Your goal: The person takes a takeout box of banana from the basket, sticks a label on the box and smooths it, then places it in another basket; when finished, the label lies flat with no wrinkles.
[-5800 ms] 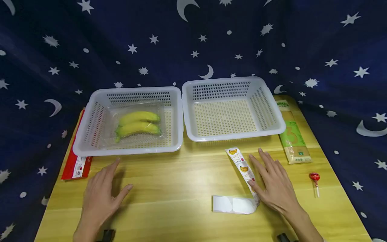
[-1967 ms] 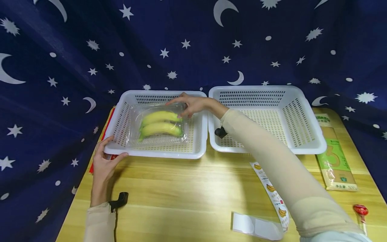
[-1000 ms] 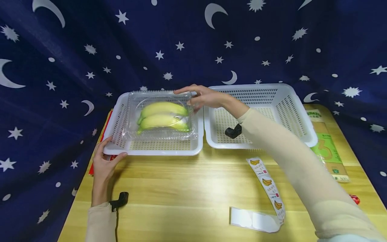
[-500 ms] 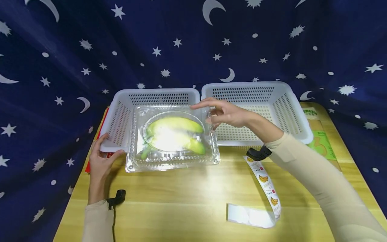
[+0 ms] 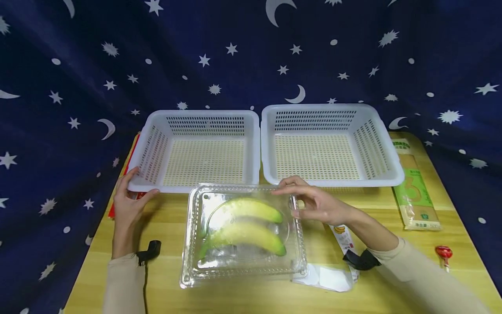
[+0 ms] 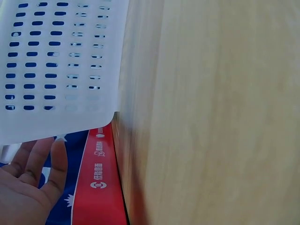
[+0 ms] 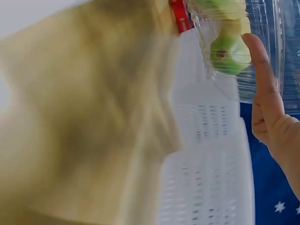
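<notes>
In the head view my right hand pinches the right edge of a clear plastic clamshell box. Two yellow-green bananas lie inside it. The box is over the front of the table and tilts slightly; the right wrist view shows the banana ends through its side, beside a finger. My left hand holds the front left corner of the left white basket, thumb on the front, fingers on the side. In the left wrist view its fingertips are right at the basket's rim.
A second white basket stands to the right of the first. A strip of banana stickers lies partly behind the box. A green-labelled packet and a red lollipop are at the right; a red packet lies beneath the left basket.
My right hand has taken hold of the clamshell box, lifted it out of the left basket and brought it forward over the table. My left hand has gone to the basket's corner and stayed there.
</notes>
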Demonstrator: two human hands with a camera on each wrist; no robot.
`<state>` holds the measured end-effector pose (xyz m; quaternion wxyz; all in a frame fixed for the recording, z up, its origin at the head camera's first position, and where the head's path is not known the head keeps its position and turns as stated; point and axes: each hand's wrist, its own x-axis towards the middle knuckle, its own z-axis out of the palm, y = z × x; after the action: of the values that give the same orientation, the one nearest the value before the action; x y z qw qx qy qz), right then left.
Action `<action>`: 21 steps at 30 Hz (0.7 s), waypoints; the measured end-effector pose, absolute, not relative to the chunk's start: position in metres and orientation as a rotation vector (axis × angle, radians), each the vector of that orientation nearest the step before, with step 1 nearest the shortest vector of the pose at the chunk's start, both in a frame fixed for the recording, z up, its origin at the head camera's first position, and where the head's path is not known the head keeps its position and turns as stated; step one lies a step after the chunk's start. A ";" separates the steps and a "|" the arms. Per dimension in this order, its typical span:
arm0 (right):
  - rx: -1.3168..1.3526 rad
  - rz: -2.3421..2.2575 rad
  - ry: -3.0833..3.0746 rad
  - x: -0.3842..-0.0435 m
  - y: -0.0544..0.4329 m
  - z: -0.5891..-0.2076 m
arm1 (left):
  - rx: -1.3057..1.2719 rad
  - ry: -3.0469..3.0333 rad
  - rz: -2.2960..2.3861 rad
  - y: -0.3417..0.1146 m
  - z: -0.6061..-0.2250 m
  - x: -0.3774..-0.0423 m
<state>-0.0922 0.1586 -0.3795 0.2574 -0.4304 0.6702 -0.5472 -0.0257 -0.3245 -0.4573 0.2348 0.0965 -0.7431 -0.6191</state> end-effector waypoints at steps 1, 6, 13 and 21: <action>-1.144 -1.497 1.826 -0.086 0.163 -0.385 | 0.269 -2.041 -1.699 -0.325 -0.457 -0.026; -1.056 -1.554 1.828 -0.065 0.178 -0.410 | 0.254 -2.024 -1.708 -0.325 -0.460 -0.029; -0.988 -1.531 1.873 -0.061 0.182 -0.430 | 0.202 -1.937 -1.775 -0.327 -0.460 -0.030; -1.023 -1.494 1.890 -0.063 0.179 -0.442 | 0.187 -1.920 -1.797 -0.324 -0.460 -0.031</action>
<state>-0.0627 0.1788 -0.4420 0.2590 -0.3776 0.6973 -0.5514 -0.0305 -0.3240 -0.4604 0.2499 0.0686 -0.7052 -0.6600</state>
